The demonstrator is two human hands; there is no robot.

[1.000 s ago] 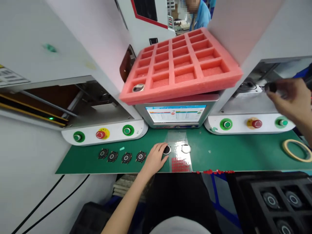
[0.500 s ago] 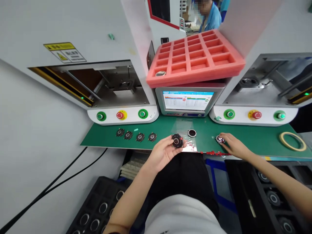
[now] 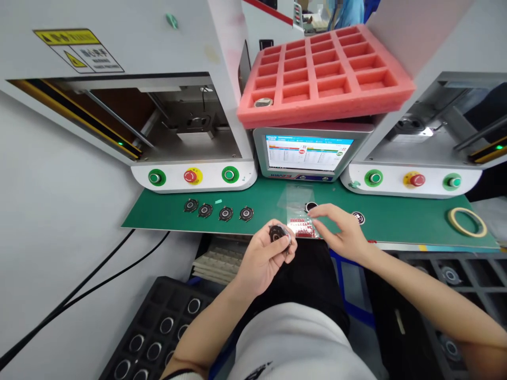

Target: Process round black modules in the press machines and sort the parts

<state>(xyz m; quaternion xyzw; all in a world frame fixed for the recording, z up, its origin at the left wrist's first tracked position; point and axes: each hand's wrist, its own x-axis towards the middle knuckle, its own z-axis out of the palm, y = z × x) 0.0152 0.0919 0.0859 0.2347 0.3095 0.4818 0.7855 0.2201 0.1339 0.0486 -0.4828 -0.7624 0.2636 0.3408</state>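
My left hand (image 3: 263, 258) is closed round a dark, round watch body (image 3: 277, 233), whose back shows a ring with small marks. The thumb lies across it. My right hand (image 3: 343, 232) has thumb and forefinger apart. Its forefinger tip is at the lower edge of a silver-rimmed round watch (image 3: 311, 206) on the green bench; whether they touch I cannot tell. A clear plastic sheet with red labels (image 3: 301, 227) lies between the hands. Farther right rests another round watch with a lit face (image 3: 358, 217). Several dark watch backs (image 3: 226, 213) lie in a row on the left.
A green bench top (image 3: 412, 216) runs under two press machines with button panels (image 3: 194, 177). Between them stands a monitor (image 3: 309, 153) with a pink foam tray (image 3: 325, 113) on top. A tape roll (image 3: 467, 222) lies at right. Black trays (image 3: 154, 322) of round parts stand below.
My right hand has left the lit watch and moved left to the silver-rimmed one. My left hand has come slightly lower and nearer, with the watch body tilted and gripped more tightly.
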